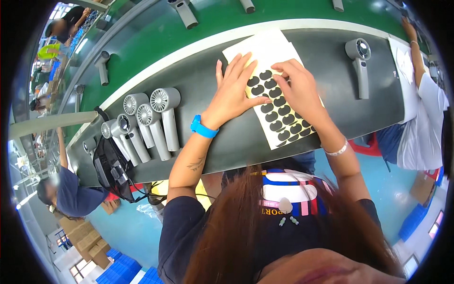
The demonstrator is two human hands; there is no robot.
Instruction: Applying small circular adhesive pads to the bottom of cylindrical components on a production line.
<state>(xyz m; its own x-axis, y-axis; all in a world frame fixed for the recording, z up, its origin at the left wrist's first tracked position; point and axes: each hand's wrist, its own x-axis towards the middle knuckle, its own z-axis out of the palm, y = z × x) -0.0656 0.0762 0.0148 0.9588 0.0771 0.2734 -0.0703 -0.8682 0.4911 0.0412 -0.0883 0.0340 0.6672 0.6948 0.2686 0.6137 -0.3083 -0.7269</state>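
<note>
A pale sheet of black notched round stickers [284,110] lies on the dark worktable in front of me. My left hand [235,90] is spread flat over the sheet's left side, fingers apart, its thumb lying across the stickers. Over the upper right of the sheet, my right hand [299,85] is bent with thumb and forefinger close together at the top stickers. Whether a sticker sits between those fingertips is too small to tell. Bare backing paper [265,45] shows beyond the hands.
Several grey handheld fans [165,99] stand grouped at the left, beside a black bag-like bundle with cables [111,165]. One more handheld fan [361,66] lies to the right. Beyond the table's white edge runs a green conveyor belt [213,23] carrying fans. Co-workers sit on both sides.
</note>
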